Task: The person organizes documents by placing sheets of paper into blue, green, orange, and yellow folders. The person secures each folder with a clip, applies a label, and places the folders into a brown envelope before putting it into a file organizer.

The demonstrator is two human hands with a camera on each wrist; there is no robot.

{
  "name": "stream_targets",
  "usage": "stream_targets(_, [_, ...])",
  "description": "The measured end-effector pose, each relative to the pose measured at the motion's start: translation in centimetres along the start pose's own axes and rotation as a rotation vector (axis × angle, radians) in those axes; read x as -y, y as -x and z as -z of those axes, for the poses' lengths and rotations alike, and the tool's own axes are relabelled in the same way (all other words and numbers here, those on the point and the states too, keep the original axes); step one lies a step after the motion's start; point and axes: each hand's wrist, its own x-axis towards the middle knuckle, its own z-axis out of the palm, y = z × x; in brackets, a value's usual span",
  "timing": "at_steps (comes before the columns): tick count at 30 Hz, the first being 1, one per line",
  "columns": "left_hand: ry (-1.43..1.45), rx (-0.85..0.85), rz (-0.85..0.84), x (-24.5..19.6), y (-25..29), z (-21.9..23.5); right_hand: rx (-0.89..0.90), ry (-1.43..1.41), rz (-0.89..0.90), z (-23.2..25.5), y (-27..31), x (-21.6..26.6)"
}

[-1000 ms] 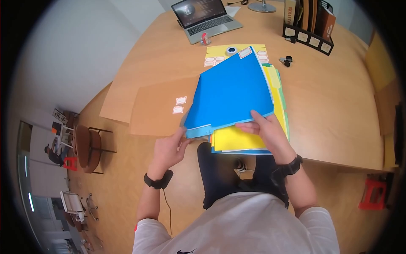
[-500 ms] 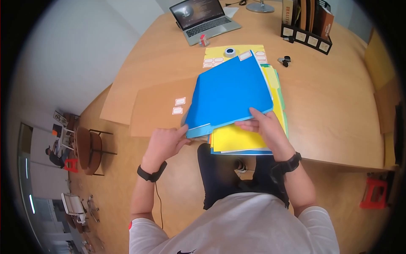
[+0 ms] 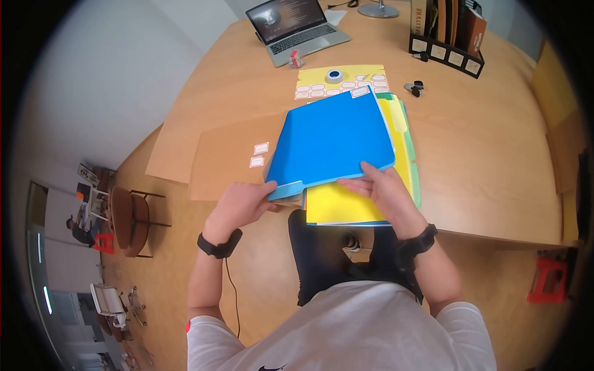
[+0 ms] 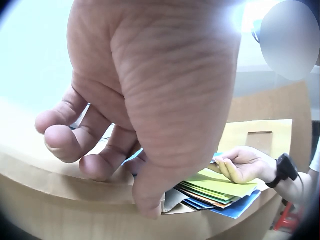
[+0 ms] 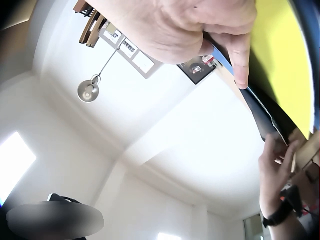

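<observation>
A blue file folder (image 3: 334,139) with a white label (image 3: 359,91) at its far right corner lies slanted in both hands. My left hand (image 3: 238,207) pinches its near left corner, by the light blue tab (image 3: 286,190). On the near right edge, my right hand (image 3: 387,191) holds it with the thumb on top and the fingers beneath. Under it lies a stack of folders, with a yellow folder (image 3: 346,207) on top and green ones showing at the right side. The left wrist view shows the stack's layered edges (image 4: 220,192) beyond the left hand.
A brown folder (image 3: 229,161) with two labels lies left. Beyond the stack is a yellow sheet (image 3: 309,75) of labels with a tape roll (image 3: 334,76) on it. A laptop (image 3: 297,34), black clips (image 3: 414,88) and a book holder (image 3: 445,55) stand farther back.
The blue folder has come slightly toward me and left, uncovering more labels on the yellow sheet. Both hands keep hold of it; the left wrist has shifted left and up.
</observation>
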Motion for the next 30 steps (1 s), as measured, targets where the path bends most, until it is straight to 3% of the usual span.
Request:
stream_targets(9, [0.048,-0.013,0.013,0.8,0.4,-0.4,-0.008,0.078,0.031,-0.1,0.0,0.1])
stream_targets(14, [0.048,-0.007,0.049,0.4,0.5,-0.1,-0.018,0.216,0.067,0.6,0.2,2.6])
stream_targets(30, [-0.007,-0.034,0.031,0.1,0.6,-0.1,-0.016,0.144,0.08,0.3,1.2,0.6])
